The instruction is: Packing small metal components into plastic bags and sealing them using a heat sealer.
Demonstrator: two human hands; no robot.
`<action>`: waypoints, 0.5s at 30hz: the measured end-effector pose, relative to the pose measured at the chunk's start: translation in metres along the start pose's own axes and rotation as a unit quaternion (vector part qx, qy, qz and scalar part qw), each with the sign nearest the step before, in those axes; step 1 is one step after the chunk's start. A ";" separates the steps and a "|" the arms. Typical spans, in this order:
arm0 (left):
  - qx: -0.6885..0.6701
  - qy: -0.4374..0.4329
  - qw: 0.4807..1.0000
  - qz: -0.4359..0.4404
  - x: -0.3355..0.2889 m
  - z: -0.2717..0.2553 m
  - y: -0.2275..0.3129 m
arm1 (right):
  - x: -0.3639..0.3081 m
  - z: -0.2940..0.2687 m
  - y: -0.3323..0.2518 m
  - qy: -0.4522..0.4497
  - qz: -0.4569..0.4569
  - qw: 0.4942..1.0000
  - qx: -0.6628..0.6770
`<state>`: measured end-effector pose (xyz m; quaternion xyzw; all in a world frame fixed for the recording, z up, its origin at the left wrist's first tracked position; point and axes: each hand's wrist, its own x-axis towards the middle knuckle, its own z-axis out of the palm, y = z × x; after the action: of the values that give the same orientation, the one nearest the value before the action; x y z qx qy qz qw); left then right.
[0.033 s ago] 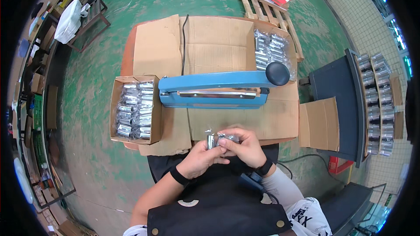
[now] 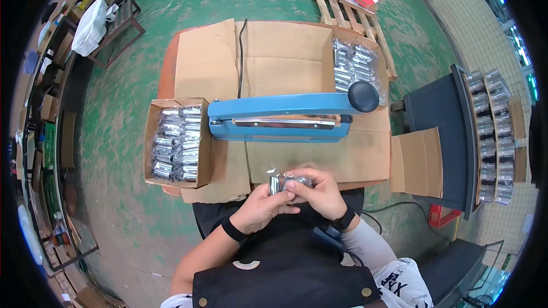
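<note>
Close to my body, at the table's near edge, both hands meet. My left hand point(image 2: 261, 207) is closed, its thumb and fingers around a shiny metal cylinder point(image 2: 274, 183) that stands upright with a scrap of clear plastic at its top. My right hand point(image 2: 323, 195) pinches a crinkled clear plastic bag point(image 2: 301, 180) with something silvery in it; what lies inside is hard to make out. Just beyond them is a blue bar heat sealer point(image 2: 279, 105) with a round black knob point(image 2: 363, 97) at its right end. Its arm sits raised above the base.
An open carton point(image 2: 204, 154) of bagged metal cylinders is left of the sealer; another carton point(image 2: 383, 65) of them stands far right. Cardboard sheets point(image 2: 285, 51) cover the table, with a black cable point(image 2: 240, 60) across. A dark cart point(image 2: 442, 108) with silver cylinders stands right.
</note>
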<state>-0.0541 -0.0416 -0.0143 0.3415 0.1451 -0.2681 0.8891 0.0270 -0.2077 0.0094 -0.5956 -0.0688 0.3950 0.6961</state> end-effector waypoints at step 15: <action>0.126 0.206 0.969 0.053 0.002 -0.033 -0.002 | 0.036 -0.054 0.025 0.135 -0.005 0.971 -0.197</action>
<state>-0.0557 -0.0208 -0.0399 0.5060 0.2720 -0.1606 0.8026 0.0703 -0.2274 -0.0418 -0.7685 -0.0538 0.2864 0.5696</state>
